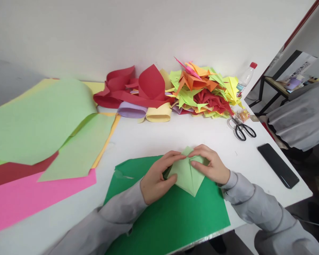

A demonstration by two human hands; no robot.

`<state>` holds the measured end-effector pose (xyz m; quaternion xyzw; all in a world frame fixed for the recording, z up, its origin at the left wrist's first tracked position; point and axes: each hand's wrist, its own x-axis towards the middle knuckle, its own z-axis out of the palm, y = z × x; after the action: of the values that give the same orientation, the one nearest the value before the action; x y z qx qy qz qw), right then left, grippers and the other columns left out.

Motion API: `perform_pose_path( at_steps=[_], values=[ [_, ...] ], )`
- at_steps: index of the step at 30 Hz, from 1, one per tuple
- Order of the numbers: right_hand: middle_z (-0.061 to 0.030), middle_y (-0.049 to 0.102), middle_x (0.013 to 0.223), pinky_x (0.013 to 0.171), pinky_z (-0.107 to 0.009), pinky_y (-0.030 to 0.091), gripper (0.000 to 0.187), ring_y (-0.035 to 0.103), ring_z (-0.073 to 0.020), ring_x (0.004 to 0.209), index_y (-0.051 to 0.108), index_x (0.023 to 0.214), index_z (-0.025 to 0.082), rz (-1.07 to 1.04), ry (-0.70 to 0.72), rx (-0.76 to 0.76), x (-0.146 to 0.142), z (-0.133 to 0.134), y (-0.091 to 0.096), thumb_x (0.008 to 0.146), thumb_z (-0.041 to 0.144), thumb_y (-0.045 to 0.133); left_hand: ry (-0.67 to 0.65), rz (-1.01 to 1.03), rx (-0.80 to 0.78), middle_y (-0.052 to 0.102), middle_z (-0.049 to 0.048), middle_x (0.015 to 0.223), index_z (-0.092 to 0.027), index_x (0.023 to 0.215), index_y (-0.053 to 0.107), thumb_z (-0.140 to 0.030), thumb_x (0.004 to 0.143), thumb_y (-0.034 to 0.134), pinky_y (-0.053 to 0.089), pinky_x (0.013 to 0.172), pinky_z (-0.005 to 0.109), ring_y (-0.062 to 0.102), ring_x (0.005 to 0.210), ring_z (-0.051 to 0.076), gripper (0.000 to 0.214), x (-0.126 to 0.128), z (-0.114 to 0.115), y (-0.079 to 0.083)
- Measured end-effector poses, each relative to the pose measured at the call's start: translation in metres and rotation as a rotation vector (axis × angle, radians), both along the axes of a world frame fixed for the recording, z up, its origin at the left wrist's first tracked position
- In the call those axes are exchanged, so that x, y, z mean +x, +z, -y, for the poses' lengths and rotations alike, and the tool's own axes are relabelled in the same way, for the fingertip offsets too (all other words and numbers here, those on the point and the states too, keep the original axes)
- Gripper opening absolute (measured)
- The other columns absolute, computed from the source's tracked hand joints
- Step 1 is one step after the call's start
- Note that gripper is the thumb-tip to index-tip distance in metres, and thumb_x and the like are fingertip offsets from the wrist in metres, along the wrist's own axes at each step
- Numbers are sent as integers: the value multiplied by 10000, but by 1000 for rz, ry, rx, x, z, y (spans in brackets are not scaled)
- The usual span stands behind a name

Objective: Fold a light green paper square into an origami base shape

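A folded piece of light green paper (190,179), roughly kite-shaped with creases down its middle, lies on a dark green sheet (175,219). My left hand (159,175) grips its left side, thumb on top and fingertips at the upper fold. On the right side, my right hand (210,164) pinches the paper near its top corner with thumb and index finger. The fingertips of both hands almost meet at the top fold. Parts of the paper's side edges are hidden under the fingers.
Large coloured sheets (42,124) spread over the left. Along the wall lie curled red paper (151,85) and a heap of folded paper pieces (202,92). A bottle (246,79), scissors (241,129) and a black phone (278,165) are on the right, near the table edge.
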<state>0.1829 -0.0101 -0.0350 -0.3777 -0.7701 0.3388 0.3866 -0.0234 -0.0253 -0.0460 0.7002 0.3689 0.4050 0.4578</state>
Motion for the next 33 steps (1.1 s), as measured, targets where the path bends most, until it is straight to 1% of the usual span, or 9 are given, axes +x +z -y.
perform_pose_path(
  at_steps=[3,7,11,14,18,22,26,30,33],
  values=[
    [-70,580,945,870,-344,445,146,577,-187,928,636,840,202,-15,6,-43,1,0,0,837,345,607,-2,0,-9,586,93,1154,-217,1101,653,-182,725,534,433,949,389,523,1112,287,396,0,0,3],
    [-76,590,950,859,-347,436,253,571,-192,924,602,761,189,-111,17,-162,4,-2,1,829,433,605,-6,23,-19,600,100,1118,-202,1091,660,-195,728,546,444,930,393,547,1067,284,380,-3,-5,1],
    [-50,581,837,715,-300,425,374,536,-156,764,517,612,185,-134,-49,-253,5,-4,-1,819,488,590,-4,42,-17,611,102,1105,-202,1063,671,-198,704,566,445,925,392,554,1056,289,374,-6,-9,-2],
    [-19,550,733,637,-275,394,410,492,-130,672,452,543,186,-128,-125,-293,4,-5,-6,762,464,659,19,82,-48,607,107,1121,-195,1059,674,-181,682,590,437,932,383,546,1076,291,387,-6,-9,-2],
    [18,551,701,632,-266,417,313,502,-115,640,531,697,190,-228,-126,-412,5,-9,-10,666,403,758,44,247,-179,624,92,1065,-196,1001,706,-144,632,642,463,859,340,559,1036,275,378,-7,-12,1],
    [-3,625,818,753,-291,470,331,590,-135,774,597,847,193,-385,-86,-489,7,-11,-10,630,347,795,43,413,-378,651,73,1044,-197,979,721,-124,588,691,484,767,317,590,964,259,399,-9,-16,1],
    [33,643,753,658,-244,482,459,608,-109,684,594,1037,216,-517,-128,-549,8,-12,-10,631,260,804,32,491,-505,686,80,1009,-179,996,714,-131,575,740,504,715,320,623,874,239,424,-10,-17,-1],
    [27,687,797,688,-242,509,455,641,-110,699,603,1025,206,-591,-123,-604,6,-10,-10,621,227,811,41,508,-474,703,97,989,-170,1052,689,-176,610,778,526,747,342,641,888,243,451,-9,-17,-3],
    [-4,713,875,770,-300,532,423,669,-146,772,616,972,191,-610,-55,-656,2,-7,-9,605,241,819,49,487,-389,671,116,1104,-181,1103,665,-222,661,776,529,810,366,635,972,263,458,-9,-17,-5]
  ],
)
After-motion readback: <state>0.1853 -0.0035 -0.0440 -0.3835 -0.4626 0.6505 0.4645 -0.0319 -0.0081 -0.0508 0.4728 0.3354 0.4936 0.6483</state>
